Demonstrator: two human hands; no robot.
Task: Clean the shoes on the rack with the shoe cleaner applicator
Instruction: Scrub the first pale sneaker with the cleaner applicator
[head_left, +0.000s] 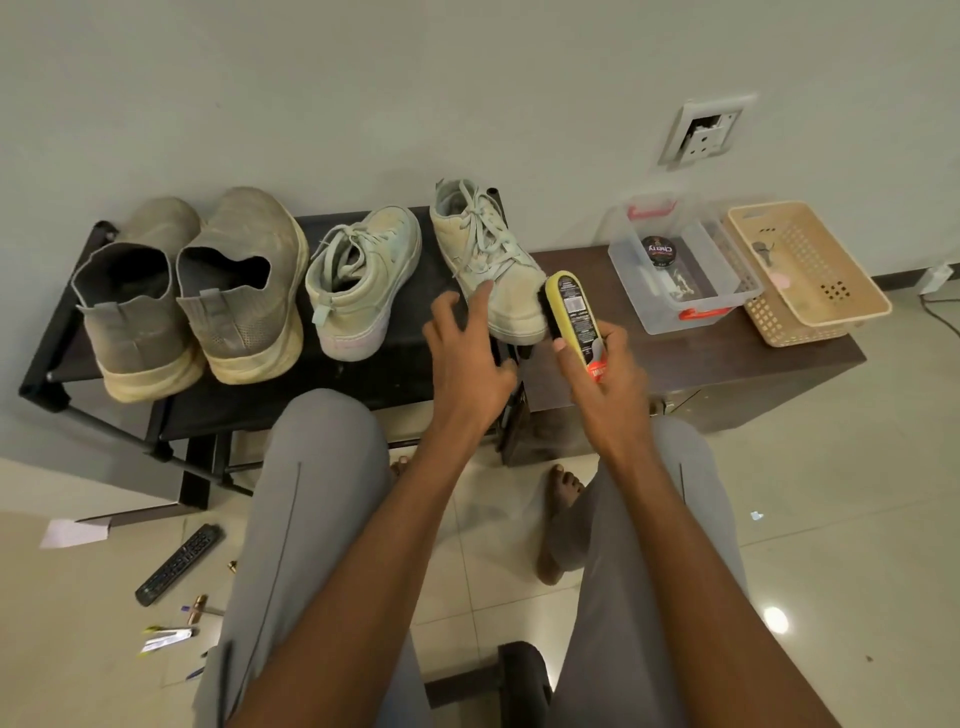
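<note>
A black shoe rack (363, 384) carries a pair of worn grey slip-on sneakers (208, 291) on its left and two pale lace-up sneakers. One pale sneaker (363, 280) points away from me; the other pale sneaker (493, 260) stands at the rack's right end with its toe toward me. My right hand (602, 384) grips a yellow shoe cleaner applicator (571, 312), whose dark sponge side touches that sneaker's toe. My left hand (462, 353) rests with spread fingers on the rack beside this shoe, its forefinger touching the shoe's side.
A dark brown low table (701, 358) to the right holds a clear plastic box (675, 265) with a polish tin and a beige basket (810, 270). A wall socket (706, 132) is above. A remote (179, 564) and small items lie on the tiled floor.
</note>
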